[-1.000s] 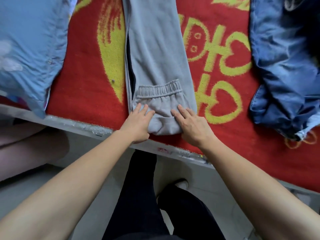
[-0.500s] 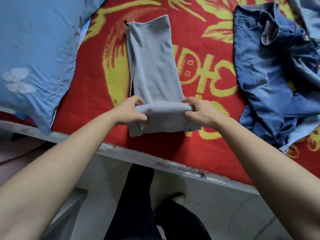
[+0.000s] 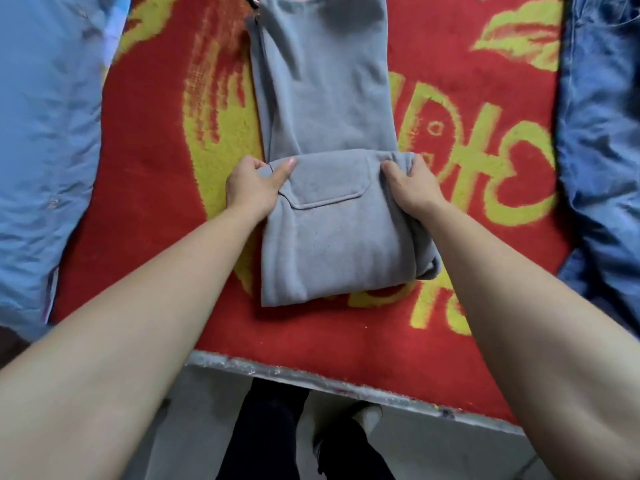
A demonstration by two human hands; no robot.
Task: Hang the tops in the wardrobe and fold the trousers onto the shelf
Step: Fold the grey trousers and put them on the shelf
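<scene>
- Partly folded, the grey trousers (image 3: 332, 237) lie mid-frame on the red blanket (image 3: 145, 237); left hand (image 3: 254, 187) and right hand (image 3: 412, 188) each pinch the fold's far edge.
- Jeans (image 3: 602, 168) at the right edge lie crumpled, unfolded; shelf out of view.

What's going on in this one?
A person is folding grey trousers on a red and yellow blanket. The left hand and right hand each grip one side of the folded part, which lies over the unfolded length. The fold is only partly done. Jeans lie crumpled to the right.
</scene>
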